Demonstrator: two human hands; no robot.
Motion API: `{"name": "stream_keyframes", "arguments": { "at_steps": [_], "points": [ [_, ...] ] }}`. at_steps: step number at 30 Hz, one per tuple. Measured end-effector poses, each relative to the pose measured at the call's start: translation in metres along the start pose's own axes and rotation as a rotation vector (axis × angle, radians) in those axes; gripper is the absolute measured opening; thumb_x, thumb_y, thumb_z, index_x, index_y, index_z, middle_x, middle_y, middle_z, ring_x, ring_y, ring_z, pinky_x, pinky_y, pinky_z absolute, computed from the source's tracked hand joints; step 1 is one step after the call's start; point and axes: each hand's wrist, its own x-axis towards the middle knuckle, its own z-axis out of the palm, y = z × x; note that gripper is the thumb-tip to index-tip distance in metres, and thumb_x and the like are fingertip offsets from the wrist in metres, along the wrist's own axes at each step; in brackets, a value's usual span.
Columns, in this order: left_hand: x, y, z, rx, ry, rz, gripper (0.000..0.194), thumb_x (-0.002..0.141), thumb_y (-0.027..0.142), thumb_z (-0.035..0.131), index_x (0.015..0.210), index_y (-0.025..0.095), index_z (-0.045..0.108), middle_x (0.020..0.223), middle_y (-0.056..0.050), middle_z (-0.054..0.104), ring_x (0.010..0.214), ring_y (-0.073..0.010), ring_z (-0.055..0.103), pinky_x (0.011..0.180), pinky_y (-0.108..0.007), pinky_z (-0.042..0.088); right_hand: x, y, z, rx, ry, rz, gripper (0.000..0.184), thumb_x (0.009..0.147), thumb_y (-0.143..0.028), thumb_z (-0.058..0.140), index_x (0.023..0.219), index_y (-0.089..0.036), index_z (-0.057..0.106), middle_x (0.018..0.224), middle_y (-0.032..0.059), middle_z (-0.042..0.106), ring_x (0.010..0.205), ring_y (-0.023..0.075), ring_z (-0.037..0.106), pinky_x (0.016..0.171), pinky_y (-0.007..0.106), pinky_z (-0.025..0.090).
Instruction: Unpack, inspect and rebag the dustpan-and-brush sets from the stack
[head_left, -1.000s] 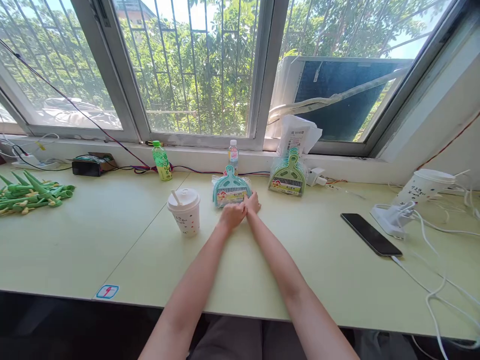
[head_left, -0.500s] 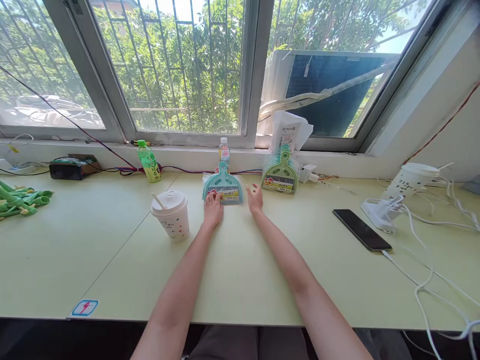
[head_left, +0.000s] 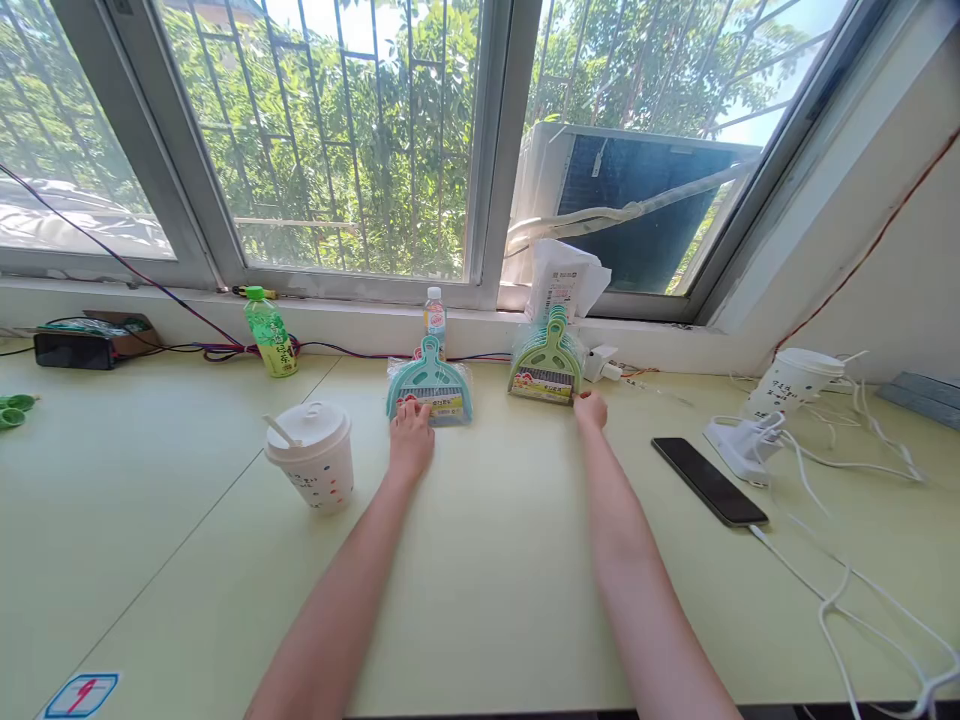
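My left hand (head_left: 411,437) rests with its fingers on the front edge of a stack of teal mini dustpan sets (head_left: 430,385) wrapped in clear plastic, far across the pale green table (head_left: 487,560). My right hand (head_left: 591,409) reaches to the front right corner of a second stack, green dustpan sets (head_left: 547,364). Its fingers are curled at that corner, and whether they grip it is unclear. Both stacks lie near the window sill.
A lidded paper cup with a straw (head_left: 311,468) stands left of my left arm. A green bottle (head_left: 268,333) and a small clear bottle (head_left: 434,318) stand at the sill. A black phone (head_left: 708,480), white cables (head_left: 832,590) and another cup (head_left: 787,384) lie at right.
My hands were together at the teal stack. The right hand has moved right to the green stack, while the left stays on the teal one. The view has shifted left.
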Motion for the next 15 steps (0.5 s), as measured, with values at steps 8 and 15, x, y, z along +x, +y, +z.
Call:
{"name": "stream_keyframes", "arguments": {
  "at_steps": [8, 15],
  "points": [
    [0.000, 0.001, -0.002, 0.011, -0.013, -0.003, 0.034, 0.083, 0.014, 0.045, 0.114, 0.018, 0.057, 0.118, -0.014, 0.052, 0.115, -0.0285, 0.045, 0.094, -0.040, 0.040, -0.012, -0.005, -0.005, -0.036, -0.067, 0.040, 0.028, 0.083, -0.030, 0.049, 0.104, -0.018, 0.062, 0.108, 0.0175, 0.065, 0.112, 0.0328, 0.055, 0.096, 0.050, 0.035],
    [-0.002, 0.005, -0.002, 0.077, -0.013, 0.031, 0.032, 0.083, 0.013, 0.042, 0.112, 0.014, 0.057, 0.116, -0.017, 0.052, 0.113, -0.0303, 0.046, 0.093, -0.042, 0.039, -0.029, 0.001, -0.021, 0.072, -0.115, -0.038, 0.026, 0.085, -0.037, 0.048, 0.094, -0.019, 0.063, 0.102, 0.0146, 0.067, 0.100, 0.0271, 0.062, 0.086, 0.037, 0.043]
  ]
}}
